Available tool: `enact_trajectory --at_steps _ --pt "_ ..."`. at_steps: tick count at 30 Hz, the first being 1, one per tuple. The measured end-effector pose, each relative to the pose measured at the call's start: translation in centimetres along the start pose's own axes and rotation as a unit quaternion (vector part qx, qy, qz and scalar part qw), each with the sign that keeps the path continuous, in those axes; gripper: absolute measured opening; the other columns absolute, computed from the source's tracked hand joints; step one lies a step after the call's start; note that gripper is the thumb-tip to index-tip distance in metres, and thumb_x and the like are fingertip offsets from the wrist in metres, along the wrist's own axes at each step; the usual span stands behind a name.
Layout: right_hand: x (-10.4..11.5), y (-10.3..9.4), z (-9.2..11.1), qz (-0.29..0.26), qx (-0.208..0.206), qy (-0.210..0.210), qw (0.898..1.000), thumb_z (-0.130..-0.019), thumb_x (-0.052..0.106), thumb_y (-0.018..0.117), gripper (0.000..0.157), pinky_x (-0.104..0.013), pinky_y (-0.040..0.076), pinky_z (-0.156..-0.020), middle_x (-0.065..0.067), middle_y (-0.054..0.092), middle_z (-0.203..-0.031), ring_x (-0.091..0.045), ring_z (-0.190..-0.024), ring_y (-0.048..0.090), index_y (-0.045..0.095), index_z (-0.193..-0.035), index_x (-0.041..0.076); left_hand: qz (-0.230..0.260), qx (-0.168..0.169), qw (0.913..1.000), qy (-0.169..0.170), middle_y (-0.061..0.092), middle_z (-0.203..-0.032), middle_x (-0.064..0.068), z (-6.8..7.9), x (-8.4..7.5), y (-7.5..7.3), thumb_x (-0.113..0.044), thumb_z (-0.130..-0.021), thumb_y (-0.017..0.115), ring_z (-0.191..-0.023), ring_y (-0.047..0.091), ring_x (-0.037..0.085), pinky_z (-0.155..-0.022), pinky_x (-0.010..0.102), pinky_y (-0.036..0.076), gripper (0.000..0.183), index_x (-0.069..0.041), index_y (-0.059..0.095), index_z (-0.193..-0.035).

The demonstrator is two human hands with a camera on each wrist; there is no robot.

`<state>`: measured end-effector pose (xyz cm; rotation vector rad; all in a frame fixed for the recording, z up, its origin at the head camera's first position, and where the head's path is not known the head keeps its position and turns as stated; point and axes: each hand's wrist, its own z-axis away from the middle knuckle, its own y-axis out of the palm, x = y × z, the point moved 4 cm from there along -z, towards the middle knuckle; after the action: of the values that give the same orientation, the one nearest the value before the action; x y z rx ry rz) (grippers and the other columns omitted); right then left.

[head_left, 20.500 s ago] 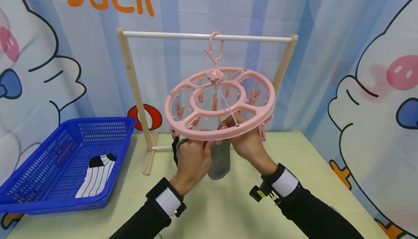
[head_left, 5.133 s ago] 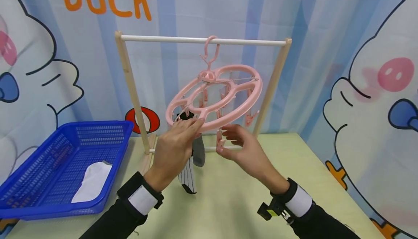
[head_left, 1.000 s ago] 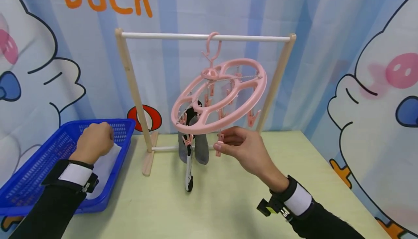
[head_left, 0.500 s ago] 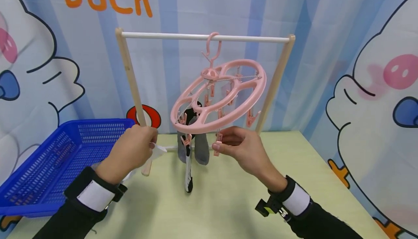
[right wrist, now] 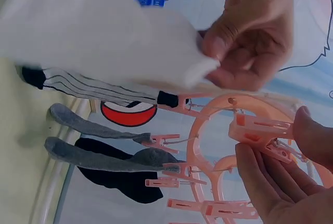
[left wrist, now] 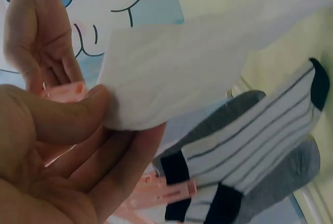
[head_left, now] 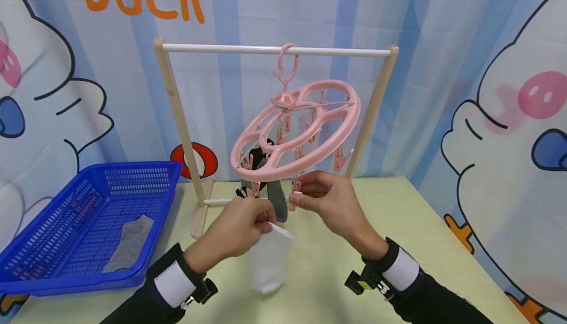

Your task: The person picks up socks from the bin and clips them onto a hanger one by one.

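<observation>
The left hand [head_left: 235,228], low centre in the head view, pinches one edge of the white sock [head_left: 270,260] between thumb and fingertips; the right hand [head_left: 330,206], right of centre, grips a pink clip [right wrist: 255,133] between thumb and fingers. The relation that seems to count is that of the sock's upper edge to this clip: the sock hangs from the left hand, long axis near upright, its top lower in the frame and left of the clip, near but apart. The left hand is the nearer, being the one that holds it. Above both hands the pink hanger [head_left: 274,174] tilts, its left side lower, under the white bar [head_left: 221,48]. The left wrist view shows the striped sock [left wrist: 250,140], lower right, which the left hand mostly covers in the head view. The right wrist view sets out, at lower left, two grey socks and a black sock [right wrist: 122,182]. Only the head view shows the grey sock [head_left: 130,240] inside the blue basket [head_left: 88,280], at lower left; whether the clip's mouth is parted I cannot tell.
</observation>
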<state>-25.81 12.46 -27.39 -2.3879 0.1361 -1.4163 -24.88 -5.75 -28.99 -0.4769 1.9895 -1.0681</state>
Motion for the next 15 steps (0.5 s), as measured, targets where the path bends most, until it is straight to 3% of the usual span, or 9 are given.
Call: enact_trajectory --at_steps 4,8,15 --pt "-0.2 0.0 0.0 -0.008 -0.011 -0.008 1.000 -0.086 0.008 0.074 0.020 -0.037 0.057 -0.076 -0.006 0.071 -0.093 -0.015 -0.084 0.068 0.068 -0.103 0.002 -0.001 -0.066 0.9968 0.044 0.059 -0.067 -0.010 -0.6 -0.9 0.4 0.003 -0.083 0.072 -0.057 0.050 0.008 -0.052 0.026 0.045 0.019 -0.016 0.069 -0.081" --pt "-0.3 -0.2 -0.2 -0.016 -0.024 -0.032 0.999 -0.087 0.006 0.073 0.012 -0.034 0.055 -0.073 -0.007 0.071 -0.089 -0.017 -0.080 0.068 0.068 -0.097 0.002 -0.009 -0.129 0.9895 0.064 0.060 -0.068 -0.010 -1.0 -1.3 0.2 0.003 -0.082 0.073 -0.057 0.049 0.006 -0.051 0.025 0.046 0.018 -0.015 0.069 -0.081" --pt "-0.3 -0.5 -0.3 -0.026 -0.038 -0.039 0.998 -0.086 0.004 0.073 0.007 -0.029 0.055 -0.069 -0.008 0.071 -0.087 -0.019 -0.076 0.069 0.068 -0.090 0.002 -0.005 -0.178 0.9815 0.071 0.061 -0.069 -0.007 -1.0 -1.5 -0.1 0.003 -0.082 0.073 -0.058 0.050 0.008 -0.051 0.026 0.047 0.015 -0.012 0.067 -0.082"
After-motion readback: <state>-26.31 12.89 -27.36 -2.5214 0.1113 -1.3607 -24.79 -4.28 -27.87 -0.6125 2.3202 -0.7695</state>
